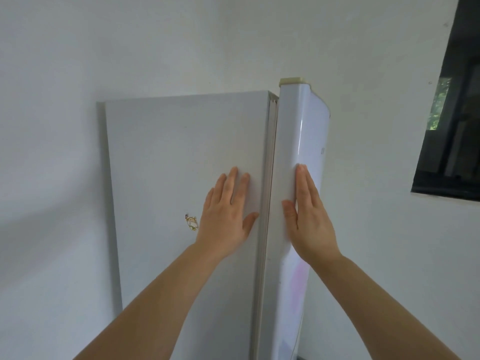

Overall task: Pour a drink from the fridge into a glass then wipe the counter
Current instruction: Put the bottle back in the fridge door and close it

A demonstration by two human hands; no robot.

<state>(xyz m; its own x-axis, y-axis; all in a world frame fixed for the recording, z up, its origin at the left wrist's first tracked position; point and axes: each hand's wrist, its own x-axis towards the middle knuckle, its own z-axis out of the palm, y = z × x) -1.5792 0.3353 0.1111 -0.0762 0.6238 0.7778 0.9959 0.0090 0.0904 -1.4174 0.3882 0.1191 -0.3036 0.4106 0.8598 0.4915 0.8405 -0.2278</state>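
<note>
A tall white fridge [168,152] stands against the wall, seen from its side. Its door [293,131] faces right and looks closed or nearly closed against the grey seal. My left hand [228,209] lies flat on the fridge's side panel with fingers spread, next to the seal. My right hand [309,219] rests flat along the door's rounded edge, thumb on the near face, holding nothing. The inside of the fridge is hidden. No drink, glass or counter is in view.
A small cartoon sticker [191,222] sits on the fridge's side panel. A dark window [452,105] is set in the white wall at the right. A beige hinge cap [292,81] tops the door.
</note>
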